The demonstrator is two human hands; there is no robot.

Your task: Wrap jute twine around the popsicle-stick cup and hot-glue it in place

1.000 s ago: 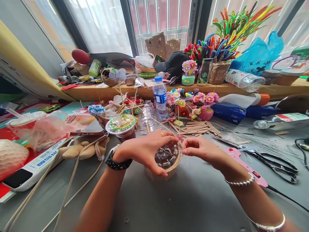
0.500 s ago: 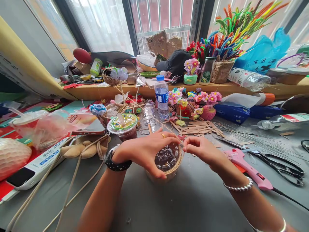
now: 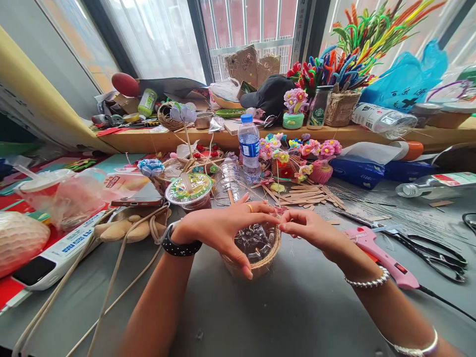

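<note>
A round pot [image 3: 245, 270] bound with twine stands on the grey table, its inside dark and glossy. Braided twine [image 3: 273, 255] runs around its rim. My left hand [image 3: 223, 225] spans the mouth, thumb on the near side and fingers at the far right rim, steadying the pot. At that same right edge my right hand [image 3: 310, 229] pinches thumb and forefinger together, close against the left fingertips. Whatever sits in this pinch is too small to make out. A pink glue gun [image 3: 388, 260] lies right of my right hand, beside black-handled scissors [image 3: 433, 255].
Behind the pot are a lidded drink cup [image 3: 189, 191], a water bottle [image 3: 249, 148] and loose wooden sticks [image 3: 310, 196]. Thin wires [image 3: 375, 210] spread at right. Left lie a power bank [image 3: 44, 267], cords and a phone [image 3: 137, 202]. Crochet flowers [image 3: 320, 151] stand near the sill.
The pot has shifted slightly left and its rim shows more. My right hand has come a little left, its fingertips now meeting those of my left hand.
</note>
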